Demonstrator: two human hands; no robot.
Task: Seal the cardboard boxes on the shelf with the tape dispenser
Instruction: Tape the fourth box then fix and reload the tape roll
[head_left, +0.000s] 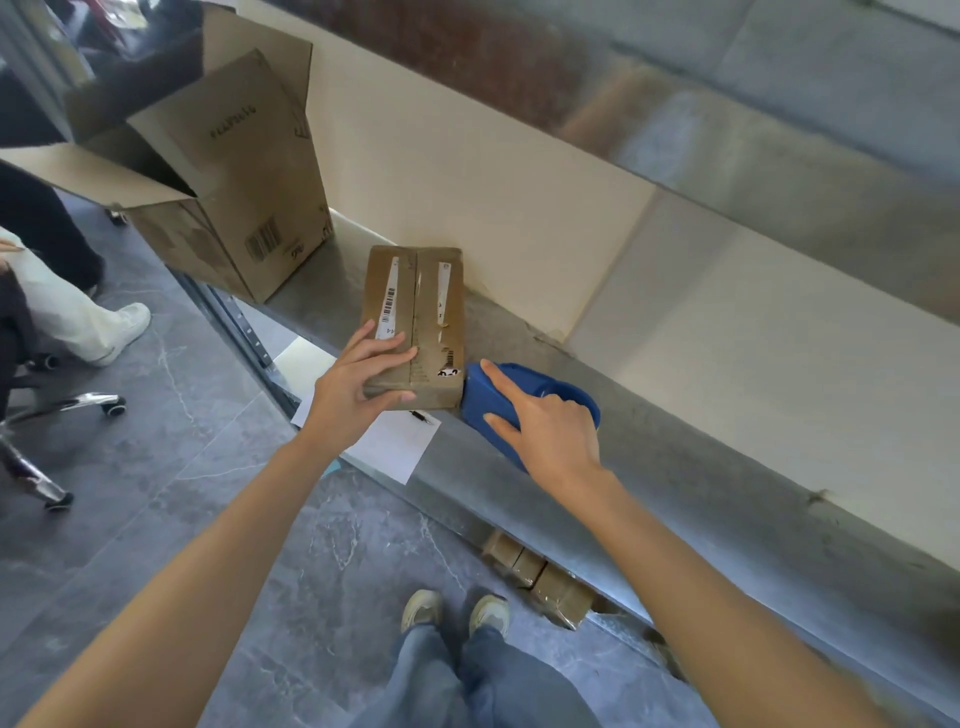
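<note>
first, a large open box (234, 171) was left unsealed on the shelf (675, 457); the small box (421, 296) was pinned under the flat fingers of the left hand (353, 379), seemingly against the tape's pull; at its near end the tape dispenser (488, 395) was butted, clasped by the right hand (550, 431), index stretched along it

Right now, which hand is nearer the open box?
Left. The left hand rests on the small box, which lies to the right of the open box. The right hand grips the dispenser, farther right, beyond the small box.
</note>
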